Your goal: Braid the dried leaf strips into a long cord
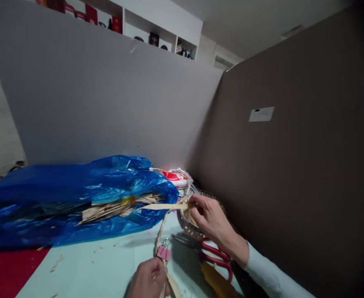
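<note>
Left hand (147, 279) low, fisted around pale strips (160, 231), right hand (208, 217) extended forward, pinching their upper end.

Glossy blue plastic bag (76, 186) (crinkled), dry matt straw strips (166, 206)

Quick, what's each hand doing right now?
Left hand: closed on the pale strip near the pink clip.
Right hand: pinching that strip's far end.
</note>
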`<state>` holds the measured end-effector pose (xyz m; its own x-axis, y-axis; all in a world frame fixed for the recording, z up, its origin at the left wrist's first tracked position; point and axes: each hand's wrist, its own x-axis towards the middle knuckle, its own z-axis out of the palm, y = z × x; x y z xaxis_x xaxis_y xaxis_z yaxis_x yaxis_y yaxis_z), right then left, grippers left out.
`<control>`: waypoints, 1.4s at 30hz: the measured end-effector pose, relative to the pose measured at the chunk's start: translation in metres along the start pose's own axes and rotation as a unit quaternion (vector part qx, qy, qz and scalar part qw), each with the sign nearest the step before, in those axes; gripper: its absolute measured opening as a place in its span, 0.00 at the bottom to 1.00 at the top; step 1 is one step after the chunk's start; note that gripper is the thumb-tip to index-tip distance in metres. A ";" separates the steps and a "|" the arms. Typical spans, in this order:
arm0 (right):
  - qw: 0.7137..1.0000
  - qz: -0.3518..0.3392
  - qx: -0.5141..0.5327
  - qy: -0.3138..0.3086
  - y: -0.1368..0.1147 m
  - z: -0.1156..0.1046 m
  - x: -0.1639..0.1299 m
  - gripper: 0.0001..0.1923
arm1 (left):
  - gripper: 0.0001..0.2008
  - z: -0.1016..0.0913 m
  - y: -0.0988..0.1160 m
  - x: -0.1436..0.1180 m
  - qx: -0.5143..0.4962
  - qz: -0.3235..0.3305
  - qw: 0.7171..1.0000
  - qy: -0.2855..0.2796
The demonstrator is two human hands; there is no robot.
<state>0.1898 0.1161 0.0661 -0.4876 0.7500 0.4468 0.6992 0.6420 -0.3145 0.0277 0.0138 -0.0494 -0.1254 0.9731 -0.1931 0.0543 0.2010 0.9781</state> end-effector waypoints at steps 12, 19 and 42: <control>0.991 0.022 0.111 -0.067 -0.015 -0.017 -0.119 0.10 | 0.12 -0.003 0.015 -0.010 -0.076 -0.135 0.988 0.014; 0.990 0.033 -0.001 -0.135 -0.012 -0.021 -0.134 0.08 | 0.13 -0.008 0.029 -0.022 -0.092 -0.181 0.979 0.034; 0.967 -0.216 -0.015 -0.134 -0.045 0.019 -0.132 0.09 | 0.14 -0.012 0.035 -0.023 -0.090 -0.212 0.973 -0.031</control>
<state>0.2132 -0.0086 0.0049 -0.8528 0.4300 0.2964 0.4129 0.9026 -0.1218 0.0203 -0.0031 -0.0100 -0.0393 0.8126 -0.5814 -0.1641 0.5687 0.8060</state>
